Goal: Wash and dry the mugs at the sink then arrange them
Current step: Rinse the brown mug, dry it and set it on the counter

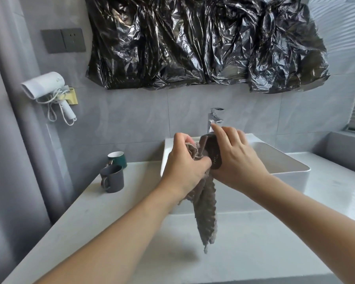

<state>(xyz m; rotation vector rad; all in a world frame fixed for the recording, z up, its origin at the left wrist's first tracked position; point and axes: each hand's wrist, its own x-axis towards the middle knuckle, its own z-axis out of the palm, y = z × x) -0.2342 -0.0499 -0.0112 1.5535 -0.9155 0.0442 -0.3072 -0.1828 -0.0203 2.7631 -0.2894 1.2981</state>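
The right hand [235,158] is wrapped around a dark brown mug [212,153], fingers spread over its far side and top, holding it tipped on its side in the air above the front edge of the white basin [285,162]. The mug has a matte, dark finish with a small pale marking low on its wall; its handle cannot be made out. The left hand [184,167] is closed on a grey-brown cloth [206,212], pressing a bunched part of it against the mug's left side. The rest of the cloth hangs down from between the two hands in a long, nubbly strip with frayed edges, ending above the pale countertop [115,222].

Behind the hands, a chrome faucet [214,117] rises at the back of the basin, partly hidden by the right fingertips.

On the counter to the left, well apart from the hands, stand two more mugs, upright. The nearer grey mug [112,178] has a dark grey glaze and its handle turned to the left. Just behind it is a green mug [117,159] with a white interior.

On the grey wall further left, a white hair dryer [47,87] sits in a holder with its cord looped below. Crinkled black plastic sheeting [203,42] covers the wall above the basin.
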